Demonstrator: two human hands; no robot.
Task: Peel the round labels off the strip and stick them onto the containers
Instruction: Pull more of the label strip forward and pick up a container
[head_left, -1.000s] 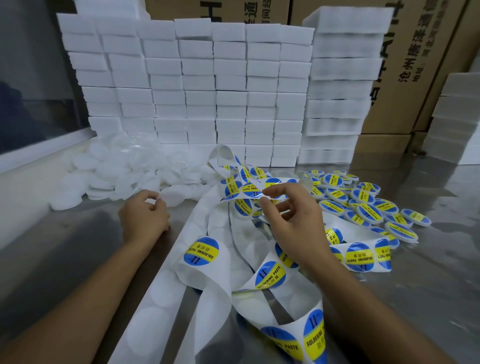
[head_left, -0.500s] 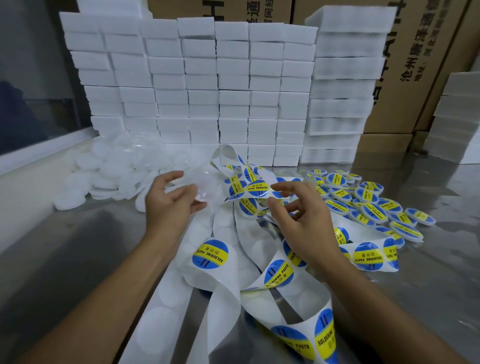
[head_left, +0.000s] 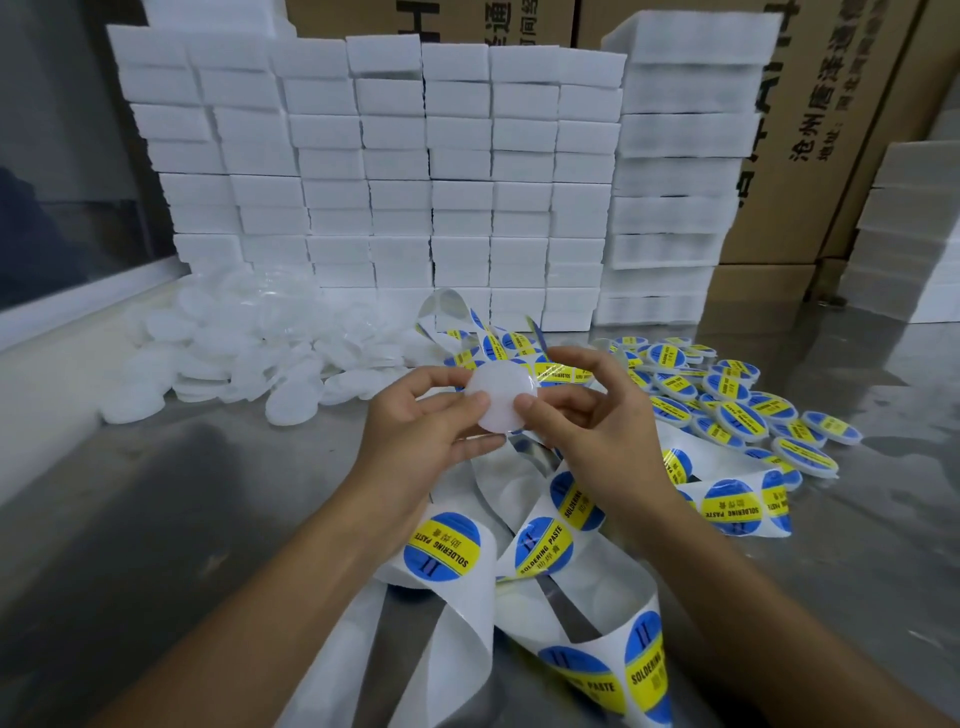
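Far left: heap of round, translucent white plastic containers (head_left: 234, 353), unlabelled, lying on the grey metal tabletop (head_left: 156, 519) against the foot of a wall of stacked white foam blocks (head_left: 395, 171).

Centre: left hand (head_left: 421, 431) grasps one round translucent white container (head_left: 497, 397), raised above the tabletop. Thumb lies on its near face, fingers curl behind its left rim. No label visible on the face turned to the camera.

Right hand (head_left: 587, 415) also holds this container: thumb pressed on the lower right part of the face, index finger arched over the top edge. A round blue-and-yellow "SOLDERING PASTE" label (head_left: 563, 371) shows just behind the container beneath that finger; cannot tell whether the fingertips pinch it or whether it sits on the strip.

Below and behind both hands: long white backing strip (head_left: 467, 623), looped and twisted over the tabletop, carrying more round blue-and-yellow labels (head_left: 436, 545); several positions on it are bare.

Right: pile of labelled round containers (head_left: 737, 415), blue-and-yellow faces up or tilted, overlapping one another.

Back right: taller stack of white foam slabs (head_left: 680, 182), brown cardboard cartons (head_left: 810, 130) with printed characters behind.
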